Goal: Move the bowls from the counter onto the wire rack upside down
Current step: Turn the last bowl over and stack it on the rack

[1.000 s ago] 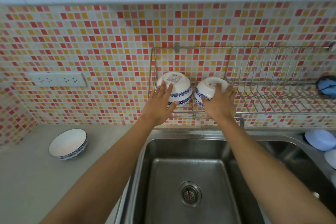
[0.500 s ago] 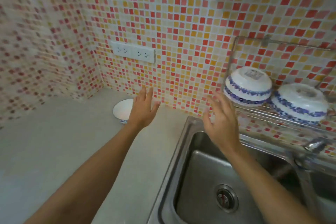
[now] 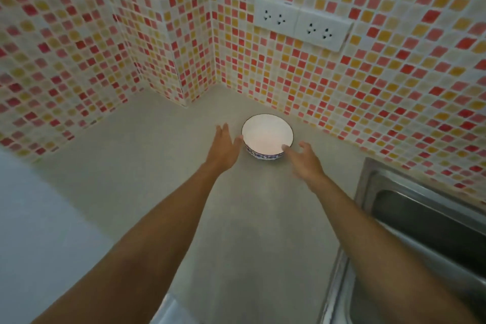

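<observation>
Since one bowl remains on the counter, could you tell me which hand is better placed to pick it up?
Probably the left hand: it lies open beside the bowl, at its rim. The right hand is close too, one fingertip at the rim.

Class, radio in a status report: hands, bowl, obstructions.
Left hand open, at bowl's left side. Right hand open, nearing rim. White blue-patterned ceramic bowl upright on grey counter. Nothing blocking it.

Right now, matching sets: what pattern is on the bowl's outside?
Blue pattern on white bowl, head view.

Both arms outstretched, left hand [image 3: 223, 148] flat, right hand [image 3: 305, 159] fingers [image 3: 286, 148] spread
</observation>
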`<state>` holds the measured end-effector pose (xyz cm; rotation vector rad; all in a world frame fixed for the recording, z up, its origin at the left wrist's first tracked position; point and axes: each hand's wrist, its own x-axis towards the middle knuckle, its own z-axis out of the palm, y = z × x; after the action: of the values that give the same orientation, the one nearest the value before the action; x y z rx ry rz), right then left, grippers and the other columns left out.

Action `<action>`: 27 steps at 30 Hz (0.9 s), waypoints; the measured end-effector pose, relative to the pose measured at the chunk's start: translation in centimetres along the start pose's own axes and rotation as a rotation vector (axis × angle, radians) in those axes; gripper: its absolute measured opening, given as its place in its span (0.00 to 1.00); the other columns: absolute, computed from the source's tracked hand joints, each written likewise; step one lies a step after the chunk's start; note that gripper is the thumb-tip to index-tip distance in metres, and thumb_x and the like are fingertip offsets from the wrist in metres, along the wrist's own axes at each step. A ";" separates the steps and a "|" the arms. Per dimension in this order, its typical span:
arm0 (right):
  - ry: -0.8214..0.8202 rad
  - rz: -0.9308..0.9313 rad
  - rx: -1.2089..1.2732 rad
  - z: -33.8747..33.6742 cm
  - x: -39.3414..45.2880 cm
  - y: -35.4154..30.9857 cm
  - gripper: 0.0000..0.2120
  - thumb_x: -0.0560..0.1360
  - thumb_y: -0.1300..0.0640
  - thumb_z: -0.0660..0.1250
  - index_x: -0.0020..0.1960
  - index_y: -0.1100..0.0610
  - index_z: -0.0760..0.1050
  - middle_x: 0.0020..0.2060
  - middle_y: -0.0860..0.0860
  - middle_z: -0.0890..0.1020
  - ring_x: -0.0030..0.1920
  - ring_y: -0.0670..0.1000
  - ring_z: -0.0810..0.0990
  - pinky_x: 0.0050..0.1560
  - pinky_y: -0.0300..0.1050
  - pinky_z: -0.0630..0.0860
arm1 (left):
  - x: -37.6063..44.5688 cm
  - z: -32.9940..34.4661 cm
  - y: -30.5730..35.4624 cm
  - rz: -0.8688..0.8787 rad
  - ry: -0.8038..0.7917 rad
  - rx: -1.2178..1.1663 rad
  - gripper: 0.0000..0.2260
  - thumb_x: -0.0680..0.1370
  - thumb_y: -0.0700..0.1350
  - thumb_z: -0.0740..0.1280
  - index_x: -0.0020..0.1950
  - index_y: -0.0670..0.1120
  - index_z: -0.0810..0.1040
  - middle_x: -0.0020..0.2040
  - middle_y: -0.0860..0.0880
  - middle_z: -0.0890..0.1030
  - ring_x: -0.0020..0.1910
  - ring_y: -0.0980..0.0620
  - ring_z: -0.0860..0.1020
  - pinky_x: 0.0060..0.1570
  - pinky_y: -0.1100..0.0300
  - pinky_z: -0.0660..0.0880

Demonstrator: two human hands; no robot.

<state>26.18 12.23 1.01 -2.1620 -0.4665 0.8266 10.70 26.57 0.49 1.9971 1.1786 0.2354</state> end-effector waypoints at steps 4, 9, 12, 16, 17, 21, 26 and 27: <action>-0.042 0.199 0.229 3.2 3.0 0.4 0.37 0.70 0.38 0.68 0.72 0.54 0.61 0.66 0.50 0.71 0.60 0.62 0.77 0.52 0.58 0.80 | 2.7 0.9 0.5 -0.030 -0.074 -0.055 0.24 0.82 0.50 0.56 0.73 0.38 0.61 0.74 0.40 0.64 0.72 0.43 0.63 0.69 0.55 0.59; 0.006 0.208 0.459 5.2 3.8 0.8 0.20 0.76 0.58 0.61 0.67 0.56 0.65 0.61 0.55 0.74 0.46 0.59 0.83 0.47 0.56 0.82 | 4.1 2.9 0.9 -0.087 -0.089 -0.211 0.20 0.80 0.47 0.60 0.69 0.41 0.67 0.66 0.41 0.74 0.65 0.41 0.71 0.61 0.53 0.68; 0.023 0.220 0.580 5.0 2.7 1.0 0.14 0.76 0.63 0.58 0.61 0.56 0.65 0.61 0.57 0.73 0.46 0.60 0.83 0.47 0.57 0.82 | 4.1 3.4 1.0 -0.131 -0.113 -0.246 0.20 0.79 0.44 0.60 0.70 0.42 0.66 0.67 0.41 0.73 0.64 0.41 0.71 0.61 0.53 0.69; -0.005 0.254 0.647 3.9 -0.5 2.7 0.14 0.76 0.64 0.57 0.60 0.56 0.66 0.60 0.58 0.74 0.49 0.61 0.82 0.47 0.55 0.82 | 3.0 4.0 0.9 -0.120 -0.169 -0.243 0.19 0.77 0.38 0.55 0.69 0.43 0.66 0.66 0.40 0.72 0.63 0.40 0.72 0.59 0.48 0.74; -0.002 0.266 0.673 3.5 -1.4 3.3 0.15 0.76 0.64 0.57 0.62 0.57 0.66 0.60 0.59 0.75 0.46 0.60 0.83 0.47 0.54 0.82 | 2.4 4.3 1.1 -0.108 -0.186 -0.240 0.19 0.77 0.38 0.55 0.69 0.43 0.66 0.66 0.40 0.72 0.62 0.39 0.72 0.58 0.46 0.75; 0.047 0.261 0.721 1.2 -5.4 5.5 0.22 0.75 0.62 0.61 0.68 0.54 0.65 0.54 0.61 0.79 0.36 0.56 0.83 0.43 0.52 0.83 | -1.6 5.6 2.8 -0.071 -0.191 -0.221 0.19 0.78 0.36 0.53 0.69 0.42 0.65 0.65 0.38 0.72 0.61 0.38 0.73 0.55 0.44 0.76; 0.040 0.231 0.870 -4.2 -10.7 8.7 0.26 0.73 0.66 0.60 0.69 0.54 0.64 0.54 0.55 0.77 0.47 0.57 0.82 0.42 0.52 0.83 | -8.0 8.0 6.0 0.001 -0.256 -0.260 0.19 0.77 0.36 0.52 0.66 0.42 0.67 0.64 0.38 0.73 0.59 0.38 0.74 0.51 0.42 0.78; 0.042 0.234 0.896 -5.4 -11.8 9.5 0.26 0.73 0.68 0.60 0.69 0.54 0.64 0.55 0.55 0.76 0.47 0.57 0.81 0.41 0.52 0.82 | -9.4 8.6 6.8 0.017 -0.267 -0.267 0.18 0.77 0.35 0.52 0.66 0.42 0.68 0.64 0.38 0.73 0.58 0.38 0.73 0.50 0.41 0.78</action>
<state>21.98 -3.26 1.31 -1.3959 0.1798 0.8872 14.46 12.65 1.59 1.7434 0.9109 0.1222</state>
